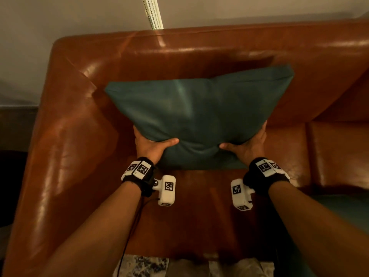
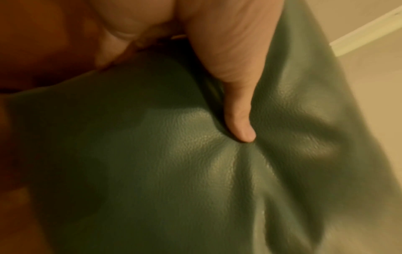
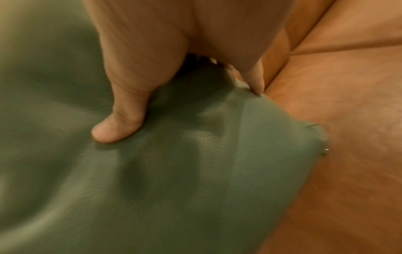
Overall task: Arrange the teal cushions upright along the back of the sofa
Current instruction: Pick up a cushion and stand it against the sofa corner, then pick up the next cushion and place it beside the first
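A large teal leather cushion (image 1: 195, 108) is held above the seat of the brown leather sofa (image 1: 83, 120), near its left end, its far edge close to the backrest. My left hand (image 1: 151, 145) grips the cushion's near left corner, thumb pressed into the top face and fingers underneath. My right hand (image 1: 247, 144) grips the near right corner the same way. In the left wrist view the thumb (image 2: 239, 110) dents the teal cushion (image 2: 174, 171). The right wrist view shows the thumb (image 3: 121, 120) dug into the teal cushion (image 3: 174, 171) beside its corner.
A second teal cushion (image 1: 343, 208) lies on the seat at the right edge, partly behind my right forearm. The sofa's left armrest (image 1: 56, 148) rises close to the held cushion. A pale wall with a white strip (image 1: 152, 13) stands behind the backrest. Patterned rug (image 1: 143, 264) below.
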The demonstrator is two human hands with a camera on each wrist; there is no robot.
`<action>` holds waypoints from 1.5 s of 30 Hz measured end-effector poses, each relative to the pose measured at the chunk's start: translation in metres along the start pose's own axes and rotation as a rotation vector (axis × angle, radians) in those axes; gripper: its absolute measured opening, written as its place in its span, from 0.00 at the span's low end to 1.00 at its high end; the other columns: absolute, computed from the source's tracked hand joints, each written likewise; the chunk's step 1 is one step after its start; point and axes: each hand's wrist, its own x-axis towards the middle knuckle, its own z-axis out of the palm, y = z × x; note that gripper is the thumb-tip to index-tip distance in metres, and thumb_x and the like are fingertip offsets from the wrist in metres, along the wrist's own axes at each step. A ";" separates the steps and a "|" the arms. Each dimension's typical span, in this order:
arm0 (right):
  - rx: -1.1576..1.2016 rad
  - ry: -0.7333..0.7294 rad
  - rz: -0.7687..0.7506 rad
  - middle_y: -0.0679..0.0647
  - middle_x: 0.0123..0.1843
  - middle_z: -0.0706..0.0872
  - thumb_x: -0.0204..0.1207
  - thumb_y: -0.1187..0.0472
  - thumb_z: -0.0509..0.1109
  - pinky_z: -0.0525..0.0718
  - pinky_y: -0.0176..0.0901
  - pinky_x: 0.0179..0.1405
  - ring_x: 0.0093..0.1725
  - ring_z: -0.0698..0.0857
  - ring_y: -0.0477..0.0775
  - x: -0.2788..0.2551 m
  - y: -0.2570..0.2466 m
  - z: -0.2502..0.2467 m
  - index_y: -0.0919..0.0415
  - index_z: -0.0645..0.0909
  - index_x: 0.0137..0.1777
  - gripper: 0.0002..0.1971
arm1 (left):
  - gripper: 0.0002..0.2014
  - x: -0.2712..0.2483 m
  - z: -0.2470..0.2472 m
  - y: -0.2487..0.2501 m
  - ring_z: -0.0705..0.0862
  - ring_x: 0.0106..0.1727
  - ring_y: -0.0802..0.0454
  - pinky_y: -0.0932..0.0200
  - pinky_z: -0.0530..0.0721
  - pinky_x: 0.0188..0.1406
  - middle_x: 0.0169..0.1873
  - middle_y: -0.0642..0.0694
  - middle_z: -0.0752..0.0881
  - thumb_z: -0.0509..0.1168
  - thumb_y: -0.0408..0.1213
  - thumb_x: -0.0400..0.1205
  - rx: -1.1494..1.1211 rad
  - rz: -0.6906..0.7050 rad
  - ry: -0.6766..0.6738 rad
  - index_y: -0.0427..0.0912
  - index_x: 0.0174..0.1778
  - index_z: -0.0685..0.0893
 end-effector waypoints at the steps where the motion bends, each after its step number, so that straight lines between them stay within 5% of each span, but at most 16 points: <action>1: 0.000 -0.002 -0.006 0.61 0.85 0.51 0.49 0.60 0.90 0.59 0.48 0.79 0.84 0.56 0.60 -0.004 0.001 -0.002 0.56 0.37 0.84 0.74 | 0.70 -0.003 -0.001 -0.002 0.79 0.73 0.53 0.48 0.77 0.75 0.72 0.53 0.79 0.87 0.57 0.35 0.002 -0.003 0.009 0.57 0.78 0.63; 7: -0.034 -0.066 0.033 0.59 0.86 0.50 0.48 0.59 0.90 0.60 0.49 0.79 0.84 0.56 0.60 -0.010 0.005 -0.008 0.55 0.38 0.85 0.74 | 0.76 -0.013 -0.006 0.000 0.72 0.79 0.46 0.45 0.71 0.79 0.79 0.46 0.71 0.87 0.58 0.37 0.116 -0.045 -0.062 0.58 0.83 0.54; 11: -0.057 -0.144 0.038 0.57 0.86 0.52 0.46 0.52 0.90 0.63 0.62 0.80 0.84 0.57 0.62 -0.019 0.014 -0.027 0.49 0.37 0.84 0.75 | 0.74 -0.015 -0.016 -0.014 0.77 0.76 0.46 0.43 0.76 0.75 0.76 0.47 0.76 0.87 0.61 0.36 0.143 -0.019 -0.089 0.63 0.80 0.57; 16: -0.262 -0.259 0.275 0.59 0.87 0.54 0.58 0.53 0.85 0.69 0.63 0.76 0.82 0.62 0.66 -0.051 0.055 -0.091 0.40 0.40 0.84 0.64 | 0.73 -0.043 -0.026 -0.044 0.75 0.78 0.46 0.39 0.76 0.75 0.81 0.45 0.72 0.84 0.66 0.40 0.162 -0.193 -0.106 0.60 0.82 0.54; 20: -0.478 -0.297 0.380 0.63 0.84 0.61 0.60 0.52 0.85 0.71 0.60 0.76 0.80 0.66 0.68 -0.072 0.111 -0.152 0.43 0.51 0.84 0.57 | 0.57 -0.092 0.003 -0.049 0.80 0.73 0.45 0.35 0.78 0.72 0.75 0.47 0.79 0.83 0.55 0.56 0.101 -0.295 -0.197 0.53 0.80 0.64; 23: -0.752 -0.384 0.351 0.63 0.85 0.55 0.58 0.41 0.82 0.63 0.61 0.81 0.84 0.56 0.67 -0.079 0.145 -0.189 0.43 0.51 0.84 0.57 | 0.64 -0.123 0.043 -0.061 0.80 0.73 0.44 0.36 0.78 0.71 0.74 0.47 0.80 0.82 0.63 0.51 0.136 -0.354 -0.244 0.55 0.83 0.59; 25: -0.860 -0.455 0.278 0.60 0.85 0.56 0.58 0.35 0.78 0.59 0.63 0.81 0.84 0.54 0.65 -0.084 0.166 -0.203 0.40 0.51 0.83 0.56 | 0.59 -0.156 0.074 -0.055 0.80 0.72 0.43 0.43 0.79 0.69 0.75 0.44 0.78 0.81 0.56 0.60 0.144 -0.427 -0.278 0.53 0.85 0.56; 28: -1.000 -0.485 0.129 0.58 0.84 0.60 0.65 0.33 0.72 0.53 0.67 0.81 0.84 0.54 0.65 -0.091 0.187 -0.211 0.38 0.59 0.81 0.44 | 0.35 -0.213 0.120 -0.039 0.84 0.52 0.47 0.55 0.81 0.43 0.58 0.41 0.85 0.73 0.41 0.78 0.170 -0.474 -0.395 0.46 0.81 0.67; 30: -1.004 -0.446 0.047 0.56 0.80 0.67 0.72 0.39 0.69 0.54 0.70 0.80 0.82 0.61 0.62 -0.091 0.190 -0.214 0.40 0.70 0.76 0.31 | 0.27 -0.247 0.145 -0.035 0.79 0.39 0.54 0.59 0.76 0.36 0.42 0.48 0.83 0.71 0.39 0.80 0.201 -0.473 -0.455 0.42 0.75 0.74; 32: -0.955 -0.445 -0.016 0.53 0.75 0.74 0.76 0.46 0.67 0.55 0.74 0.78 0.76 0.72 0.59 -0.093 0.184 -0.223 0.43 0.77 0.71 0.22 | 0.25 -0.278 0.164 -0.037 0.78 0.36 0.54 0.59 0.76 0.35 0.39 0.49 0.83 0.72 0.38 0.80 0.228 -0.474 -0.483 0.39 0.72 0.77; 35: -0.826 -0.383 -0.096 0.51 0.72 0.79 0.79 0.50 0.64 0.56 0.72 0.78 0.72 0.77 0.58 -0.095 0.176 -0.251 0.46 0.79 0.69 0.18 | 0.37 -0.323 0.188 -0.037 0.87 0.54 0.44 0.50 0.84 0.55 0.57 0.42 0.88 0.79 0.50 0.69 0.244 -0.432 -0.549 0.40 0.72 0.77; 38: -0.642 -0.215 -0.135 0.56 0.68 0.83 0.79 0.49 0.64 0.68 0.65 0.73 0.68 0.80 0.63 -0.084 0.150 -0.286 0.49 0.81 0.67 0.18 | 0.50 -0.358 0.203 -0.021 0.81 0.69 0.49 0.48 0.78 0.73 0.72 0.48 0.80 0.81 0.60 0.59 0.218 -0.380 -0.658 0.50 0.78 0.72; 42: -0.339 -0.056 -0.143 0.62 0.67 0.83 0.78 0.49 0.68 0.76 0.53 0.64 0.67 0.80 0.67 -0.069 0.094 -0.321 0.57 0.82 0.66 0.20 | 0.60 -0.365 0.214 0.025 0.70 0.75 0.58 0.76 0.69 0.68 0.74 0.53 0.72 0.87 0.43 0.57 0.346 -0.044 -0.644 0.48 0.84 0.60; 45: -0.228 -0.018 -0.178 0.61 0.61 0.85 0.78 0.49 0.68 0.76 0.49 0.59 0.62 0.82 0.66 -0.061 0.063 -0.333 0.58 0.85 0.61 0.17 | 0.69 -0.343 0.211 0.071 0.64 0.83 0.46 0.54 0.65 0.81 0.82 0.45 0.64 0.87 0.49 0.54 0.543 0.009 -0.519 0.52 0.87 0.50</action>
